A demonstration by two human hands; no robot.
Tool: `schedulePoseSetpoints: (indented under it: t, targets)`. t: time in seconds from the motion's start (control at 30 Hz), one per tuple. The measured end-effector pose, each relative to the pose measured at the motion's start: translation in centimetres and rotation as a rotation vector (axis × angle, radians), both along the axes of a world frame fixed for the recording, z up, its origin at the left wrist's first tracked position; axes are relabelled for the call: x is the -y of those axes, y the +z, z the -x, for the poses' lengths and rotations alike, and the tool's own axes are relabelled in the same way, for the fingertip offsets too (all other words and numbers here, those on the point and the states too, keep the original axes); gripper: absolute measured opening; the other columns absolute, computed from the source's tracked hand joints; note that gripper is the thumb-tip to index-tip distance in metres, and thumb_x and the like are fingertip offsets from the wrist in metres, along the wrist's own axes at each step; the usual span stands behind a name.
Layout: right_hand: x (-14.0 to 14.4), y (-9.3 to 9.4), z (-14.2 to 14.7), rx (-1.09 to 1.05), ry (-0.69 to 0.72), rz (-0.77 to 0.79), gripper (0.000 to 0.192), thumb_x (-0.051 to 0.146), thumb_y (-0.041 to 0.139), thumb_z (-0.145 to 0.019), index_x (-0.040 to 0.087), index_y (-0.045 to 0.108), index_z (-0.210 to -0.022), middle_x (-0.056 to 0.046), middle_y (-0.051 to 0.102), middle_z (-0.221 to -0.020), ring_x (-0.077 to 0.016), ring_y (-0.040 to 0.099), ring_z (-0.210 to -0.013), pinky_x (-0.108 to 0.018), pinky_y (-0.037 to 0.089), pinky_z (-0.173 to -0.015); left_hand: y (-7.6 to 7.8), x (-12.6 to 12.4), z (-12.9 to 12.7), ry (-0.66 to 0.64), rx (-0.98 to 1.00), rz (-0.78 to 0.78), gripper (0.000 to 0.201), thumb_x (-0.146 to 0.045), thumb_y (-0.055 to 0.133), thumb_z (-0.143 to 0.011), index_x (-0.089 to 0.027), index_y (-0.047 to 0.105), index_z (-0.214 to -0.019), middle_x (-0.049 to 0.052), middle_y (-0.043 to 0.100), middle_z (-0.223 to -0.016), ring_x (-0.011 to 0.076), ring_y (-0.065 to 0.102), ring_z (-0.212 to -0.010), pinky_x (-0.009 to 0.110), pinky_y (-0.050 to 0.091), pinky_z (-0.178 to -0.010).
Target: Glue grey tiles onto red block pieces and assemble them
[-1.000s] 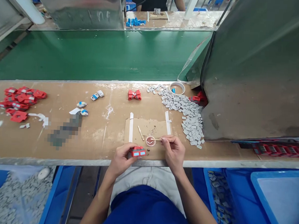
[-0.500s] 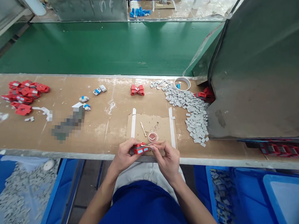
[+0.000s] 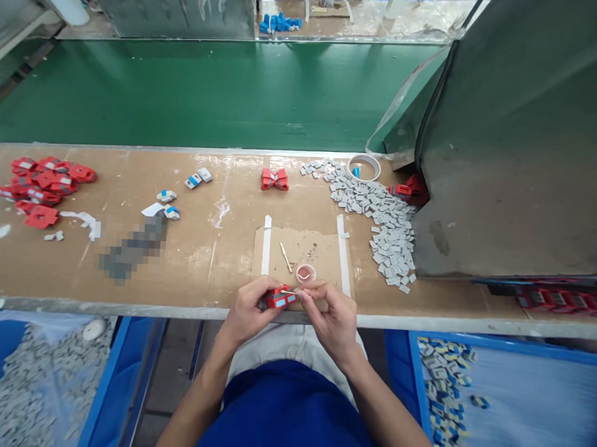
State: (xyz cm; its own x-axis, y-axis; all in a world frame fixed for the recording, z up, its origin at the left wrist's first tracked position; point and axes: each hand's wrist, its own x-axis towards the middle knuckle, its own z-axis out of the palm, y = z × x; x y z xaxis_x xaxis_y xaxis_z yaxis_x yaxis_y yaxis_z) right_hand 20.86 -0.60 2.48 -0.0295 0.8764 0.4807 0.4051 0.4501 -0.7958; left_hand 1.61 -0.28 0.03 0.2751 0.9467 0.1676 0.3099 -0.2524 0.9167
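Note:
My left hand (image 3: pixel 246 309) grips a small red part with blue-grey faces (image 3: pixel 280 297) at the near edge of the bench. My right hand (image 3: pixel 330 312) pinches a thin wooden stick whose tip touches that red part. Just beyond my hands a small round pink dish (image 3: pixel 305 273) sits on a brown cardboard mat (image 3: pixel 302 247). A second wooden stick (image 3: pixel 286 257) lies on the mat left of the dish.
A heap of small grey pieces (image 3: pixel 379 218) spreads right of the mat, with a tape roll (image 3: pixel 364 165) behind it. Red parts lie at mid-bench (image 3: pixel 274 179) and far left (image 3: pixel 43 183). A grey metal housing (image 3: pixel 523 135) stands right. Blue bins (image 3: pixel 494 400) sit below.
My right hand has brought the stick from the pink dish over to the red part in my left hand. The view has shifted slightly.

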Motion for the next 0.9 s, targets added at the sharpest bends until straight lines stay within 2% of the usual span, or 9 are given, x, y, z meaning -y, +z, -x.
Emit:
schedulePoseSetpoints:
  t: [0.13, 0.37, 0.5, 0.6, 0.67, 0.73, 0.8, 0.9]
  targets:
    - [-0.2, 0.0, -0.1, 0.025, -0.001, 0.005, 0.016, 0.019, 0.066, -0.098, 0.023, 0.060, -0.083, -0.004, 0.078, -0.080, -0.0170, 0.076, -0.071, -0.025, 0.058, -0.064, 0.0, 0.0, 0.0, -0.014, -0.008, -0.002, 0.017, -0.013, 0.070, -0.086, -0.019, 0.069, -0.101, 0.007, 0.076, -0.094, 0.0204, 0.072, -0.085, 0.029, 0.057, -0.076]
    - [-0.1, 0.2, -0.2, -0.101, 0.026, 0.101, 0.018, 0.025, 0.065, -0.099, 0.023, 0.062, -0.082, -0.004, 0.079, -0.081, -0.0173, 0.077, -0.073, -0.026, 0.060, -0.067, 0.0, 0.0, 0.0, -0.017, 0.001, 0.000, 0.016, -0.014, 0.070, -0.087, -0.019, 0.069, -0.102, 0.008, 0.077, -0.094, 0.0201, 0.072, -0.085, 0.029, 0.056, -0.076]
    - [-0.2, 0.1, -1.9, -0.168, -0.079, 0.143, 0.017, 0.026, 0.067, -0.098, 0.023, 0.064, -0.081, -0.004, 0.077, -0.080, -0.0189, 0.075, -0.075, -0.029, 0.059, -0.069, 0.1, 0.0, 0.0, 0.002, 0.008, 0.072, 0.010, -0.020, 0.072, -0.089, -0.018, 0.069, -0.099, 0.008, 0.077, -0.093, 0.0197, 0.072, -0.083, 0.028, 0.056, -0.073]
    - [-0.7, -0.5, -2.9, -0.117, -0.177, 0.106, 0.016, 0.026, 0.069, -0.096, 0.023, 0.066, -0.081, -0.004, 0.074, -0.082, -0.0199, 0.072, -0.079, -0.032, 0.058, -0.072, 0.3, 0.0, 0.0, 0.007, 0.008, 0.093, 0.012, -0.023, 0.073, -0.089, -0.018, 0.070, -0.098, 0.008, 0.077, -0.093, 0.0200, 0.072, -0.084, 0.028, 0.056, -0.073]
    - [-1.1, -0.9, -2.8, -0.053, -0.174, 0.087, 0.014, 0.027, 0.069, -0.096, 0.024, 0.069, -0.083, -0.005, 0.073, -0.086, -0.0206, 0.071, -0.081, -0.033, 0.058, -0.073, 0.2, 0.0, 0.1, 0.013, 0.009, 0.083, 0.013, -0.023, 0.074, -0.088, -0.018, 0.070, -0.100, 0.008, 0.077, -0.093, 0.0200, 0.073, -0.084, 0.028, 0.057, -0.073]
    - [-1.1, -1.3, -2.2, 0.008, -0.129, 0.080, 0.011, 0.025, 0.067, -0.097, 0.024, 0.072, -0.087, -0.006, 0.072, -0.090, -0.0204, 0.071, -0.084, -0.033, 0.059, -0.075, 0.1, 0.0, 0.2, 0.016, 0.015, 0.073, 0.014, -0.022, 0.073, -0.088, -0.019, 0.071, -0.102, 0.007, 0.077, -0.092, 0.0198, 0.073, -0.082, 0.027, 0.057, -0.071]
    - [-1.0, -1.6, -1.8, 0.056, -0.065, 0.093, 0.008, 0.025, 0.065, -0.098, 0.025, 0.073, -0.100, -0.008, 0.072, -0.100, -0.0212, 0.072, -0.094, -0.035, 0.060, -0.082, -0.1, -0.1, 0.3, 0.016, 0.027, 0.068, 0.014, -0.020, 0.072, -0.088, -0.019, 0.072, -0.103, 0.007, 0.077, -0.093, 0.0196, 0.074, -0.082, 0.027, 0.058, -0.072]
    - [-1.6, -1.6, -2.9, 0.116, 0.002, 0.116, 0.028, 0.029, 0.064, -0.099, 0.025, 0.067, -0.126, -0.012, 0.069, -0.124, -0.0245, 0.068, -0.116, -0.040, 0.057, -0.098, -0.3, -0.2, 0.5, 0.008, 0.057, 0.074, 0.015, -0.020, 0.072, -0.089, -0.020, 0.072, -0.104, 0.007, 0.077, -0.096, 0.0198, 0.075, -0.085, 0.027, 0.059, -0.074]
